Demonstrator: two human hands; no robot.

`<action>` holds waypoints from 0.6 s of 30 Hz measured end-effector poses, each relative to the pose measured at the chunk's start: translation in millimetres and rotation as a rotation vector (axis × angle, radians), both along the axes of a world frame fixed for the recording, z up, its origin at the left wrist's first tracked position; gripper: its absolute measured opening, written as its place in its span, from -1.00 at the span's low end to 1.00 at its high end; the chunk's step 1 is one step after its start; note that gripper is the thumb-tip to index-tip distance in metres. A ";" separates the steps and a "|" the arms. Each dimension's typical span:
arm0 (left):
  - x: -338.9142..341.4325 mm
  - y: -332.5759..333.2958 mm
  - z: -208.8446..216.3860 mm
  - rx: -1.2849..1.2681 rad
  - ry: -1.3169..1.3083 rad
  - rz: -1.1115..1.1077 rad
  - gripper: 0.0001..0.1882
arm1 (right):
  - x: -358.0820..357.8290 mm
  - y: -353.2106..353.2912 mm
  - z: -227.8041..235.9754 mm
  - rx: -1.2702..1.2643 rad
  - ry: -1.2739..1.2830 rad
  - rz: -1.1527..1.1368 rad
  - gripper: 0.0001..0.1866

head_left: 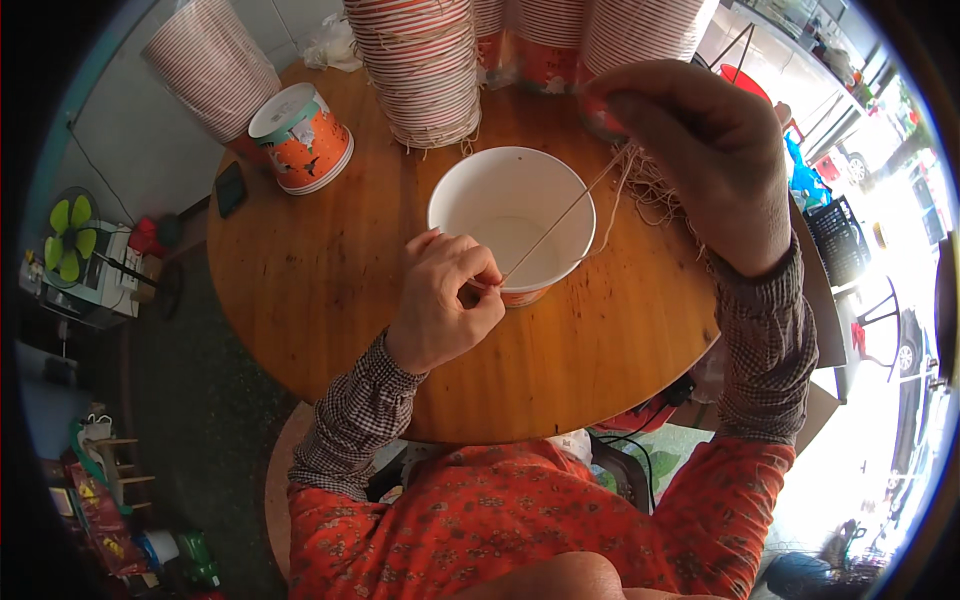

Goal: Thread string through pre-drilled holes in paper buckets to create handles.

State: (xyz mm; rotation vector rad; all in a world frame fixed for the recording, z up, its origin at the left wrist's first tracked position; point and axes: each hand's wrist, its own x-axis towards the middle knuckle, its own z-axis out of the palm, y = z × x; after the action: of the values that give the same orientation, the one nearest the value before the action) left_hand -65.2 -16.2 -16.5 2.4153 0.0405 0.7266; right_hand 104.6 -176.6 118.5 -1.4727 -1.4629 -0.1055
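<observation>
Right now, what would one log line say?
left hand: pinching string | right hand: raised, holding string | string: crossing over paper tub | tub: upright on table

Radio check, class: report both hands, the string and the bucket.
Left hand pinching string by paper bucket. Right hand raised, string stretched up to it. Nothing visibly blocking.

The left hand (445, 300) is pinching, knuckles upward, the left forearm (360, 410) slanting in from below. The right hand (715, 160) is hovering higher (the right forearm (765, 345) standing nearly upright), its wrist (765, 255) bending inward and its shaded fingertips (618, 110) apparently pinching too.
</observation>
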 end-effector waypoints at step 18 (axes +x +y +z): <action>-36.8 65.5 11.6 0.540 -0.012 0.004 -0.83 | 53.2 -58.0 17.2 0.065 0.933 0.754 -0.70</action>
State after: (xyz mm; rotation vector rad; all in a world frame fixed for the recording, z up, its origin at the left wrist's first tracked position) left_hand -102.1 49.3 -4.9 2.9191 -0.1780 0.8358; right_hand 157.8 -234.6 135.7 -0.6465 -1.0913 0.8692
